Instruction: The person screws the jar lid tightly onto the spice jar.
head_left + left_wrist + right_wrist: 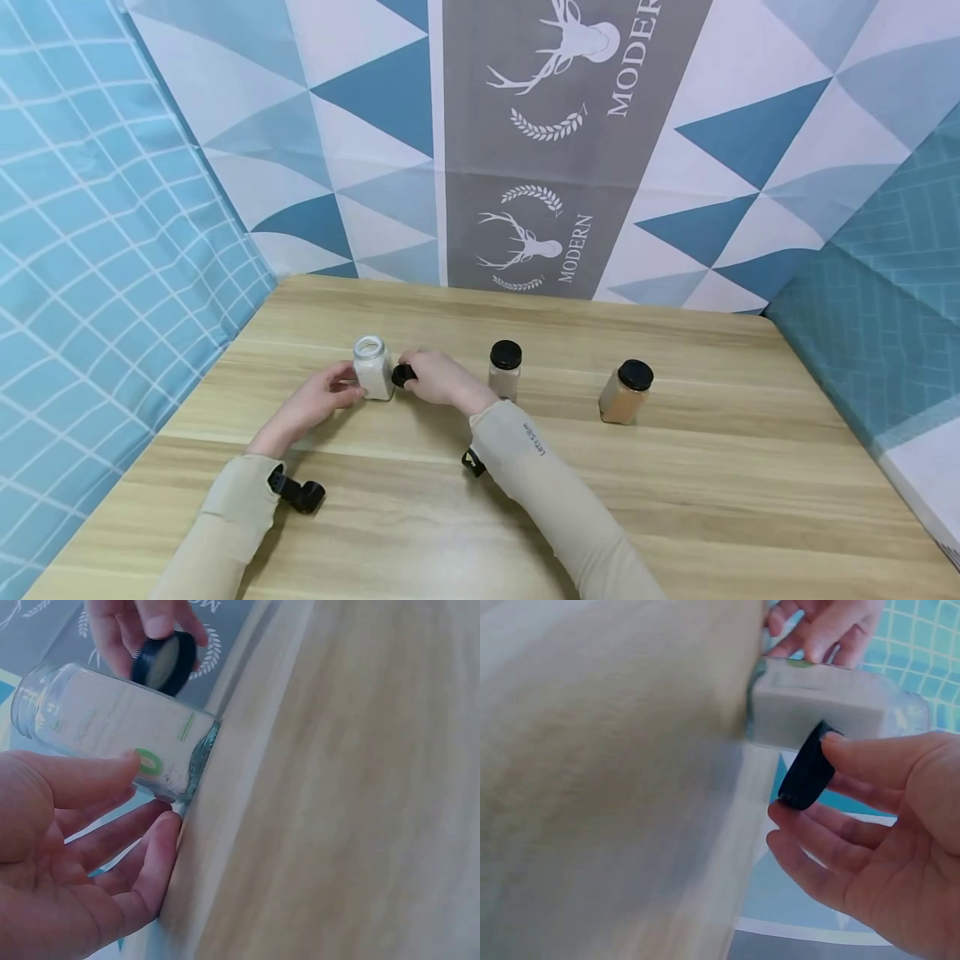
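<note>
An uncapped square glass jar (372,372) of white powder stands upright on the wooden table, its mouth uncovered. From its left side my left hand (324,392) holds it, thumb against the label (148,761) and fingers near the base. Just right of the jar, my right hand (437,377) pinches a black screw lid (808,766) between thumb and fingers. That lid is tilted on edge, and its paler inner face shows in the left wrist view. Both hands are low, close over the tabletop.
A second jar (505,375), black-capped with pale contents, stands behind my right forearm. Farther right is another black-capped jar (626,392) with orange-tan contents. The wooden table (712,500) ends at a patterned cloth backdrop (375,208). Black camera straps sit on both wrists.
</note>
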Tool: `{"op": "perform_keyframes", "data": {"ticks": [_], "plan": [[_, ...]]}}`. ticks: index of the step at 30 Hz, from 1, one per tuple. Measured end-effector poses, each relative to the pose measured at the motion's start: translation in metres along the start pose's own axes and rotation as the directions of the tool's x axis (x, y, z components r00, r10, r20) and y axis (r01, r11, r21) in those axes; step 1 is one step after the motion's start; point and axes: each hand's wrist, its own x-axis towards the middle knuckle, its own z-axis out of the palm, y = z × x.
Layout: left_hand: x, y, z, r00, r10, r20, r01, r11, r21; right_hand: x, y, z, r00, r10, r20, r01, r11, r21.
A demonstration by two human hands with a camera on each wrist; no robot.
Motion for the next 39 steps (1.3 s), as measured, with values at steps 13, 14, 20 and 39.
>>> {"op": "perform_keyframes", "data": {"ticks": [13,14,20,39], "plan": [[0.004,0.001,-0.004,0.998,0.0,0.064,0.001,1.0,-0.008,0.003,-0.004,-0.018,0.988,0.104,-0.113,-0.091,0.989,0.119],[0.004,0.001,-0.004,0.998,0.0,0.064,0.001,1.0,-0.005,0.004,-0.005,-0.018,0.987,0.109,-0.116,-0.093,0.987,0.129],[0.002,0.002,-0.004,0.998,-0.005,0.062,0.005,1.0,0.002,0.005,-0.01,-0.02,0.984,0.084,-0.16,-0.056,0.983,0.174],[0.004,0.001,-0.004,0.997,-0.024,0.075,0.025,0.999,-0.019,0.008,-0.025,-0.019,0.97,-0.113,-0.216,0.148,0.977,0.153]]}}
